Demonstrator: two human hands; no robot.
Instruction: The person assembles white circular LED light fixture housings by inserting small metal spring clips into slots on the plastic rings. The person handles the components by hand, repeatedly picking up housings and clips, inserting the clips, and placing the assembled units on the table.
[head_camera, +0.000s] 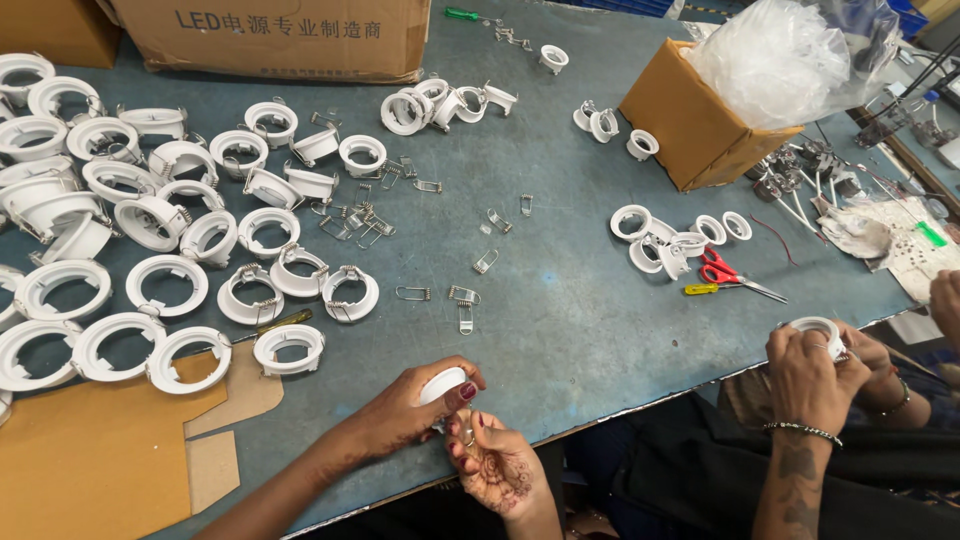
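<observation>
My left hand (405, 415) was curled around a white plastic ring (443, 383) at the near edge of the blue-grey table (570, 320), fingers wrapped over its rim. My right hand (498, 462) sat just beside it, palm up, fingertips pinched narrow against the ring's underside; I could not tell if anything small was between them. The ring was off the table surface, held at the table edge between both hands.

To the left lay a big spread of white rings (160, 250), some with wire clips fitted. Loose metal spring clips (462, 300) were scattered in the middle of the table, near my hands but apart from them. Flat cardboard sheet (90, 450) lay at the near left corner. A large cardboard box (270, 35) stood at the far edge, a smaller open box (690, 125) with a clear plastic bag (780, 55) to the right. Red-handled scissors (725, 272) and a yellow screwdriver (705, 289) lay beside a small cluster of rings (665, 240).

A co-worker's hands (820, 365) on the right gripped another white ring (815, 328).
</observation>
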